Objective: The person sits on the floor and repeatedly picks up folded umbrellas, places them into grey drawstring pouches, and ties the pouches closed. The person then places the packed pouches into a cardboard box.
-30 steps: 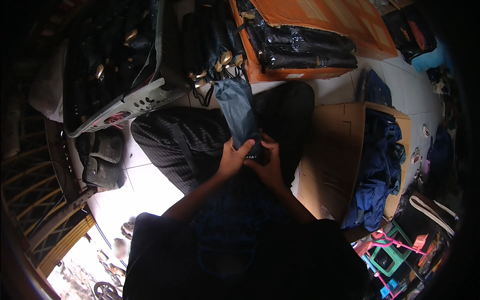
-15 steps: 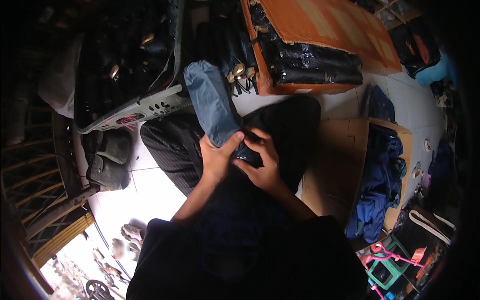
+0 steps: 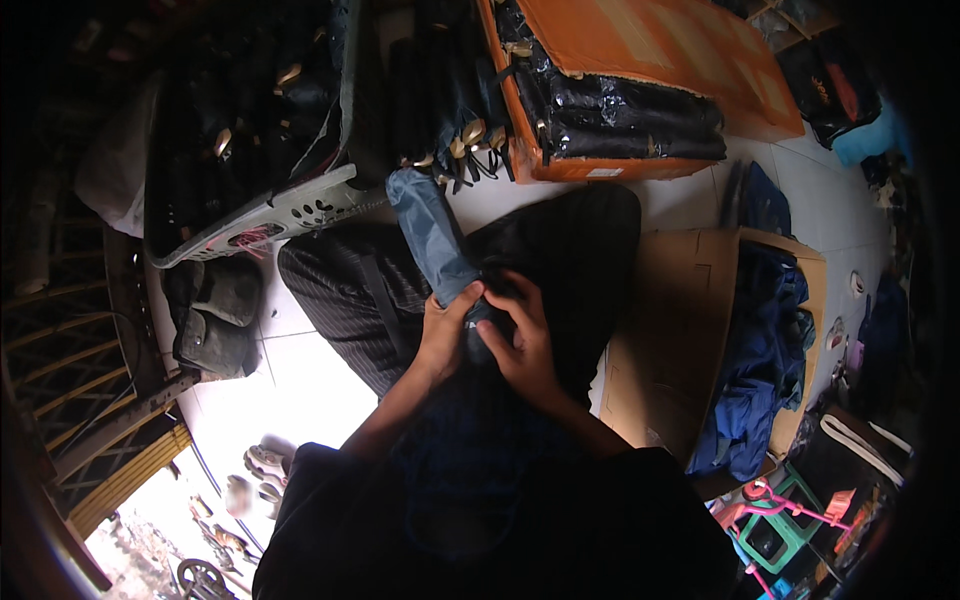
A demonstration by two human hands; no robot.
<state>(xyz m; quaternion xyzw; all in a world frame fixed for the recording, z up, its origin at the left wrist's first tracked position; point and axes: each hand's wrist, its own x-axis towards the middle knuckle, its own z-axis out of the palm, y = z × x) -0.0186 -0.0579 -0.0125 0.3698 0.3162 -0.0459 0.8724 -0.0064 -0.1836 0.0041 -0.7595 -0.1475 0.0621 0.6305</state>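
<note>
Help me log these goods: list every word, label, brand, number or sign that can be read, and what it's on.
None can be read.
Bundle: white marks at its near end, too small and blurred.
Orange box: pale label along its lower edge, too small.
Black bag: orange marks, too small and blurred.

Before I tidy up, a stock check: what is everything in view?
Bundle: 1, blue-grey, centre
Crate: 1, grey, upper left
Loose bundles: several, dark, top
Carton: 1, orange, top
Packages: several, black, in carton
Box: 1, brown, right
Fabric: uncounted, blue, in box
Stool: 1, green, lower right
Footwear: several, pale, lower left
Edges: partly too dark
Trousers: 1, dark striped, centre
Left hand: 1, bare, gripping bundle
Right hand: 1, bare, at bundle's near end
</note>
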